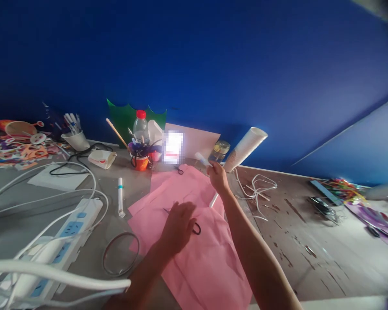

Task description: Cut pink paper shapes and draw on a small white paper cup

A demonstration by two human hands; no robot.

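Note:
A pink paper sheet (207, 254) lies on the grey table (294, 241) in front of me. My left hand (177, 226) rests on the sheet over black-handled scissors (196, 228); its fingers are blurred and curl down over them. My right hand (217, 174) is stretched toward the back of the table, its fingers pinched on a small white tube (202, 159). A second small pair of scissors (180, 170) lies at the sheet's far edge.
A white power strip (64, 241) with thick white cables sits at the left. A white glue stick (120, 196), a wire ring (120, 254), an orange cup of tools (141, 160), a water bottle (141, 125), a stack of paper cups (245, 148) and craft scraps surround the sheet.

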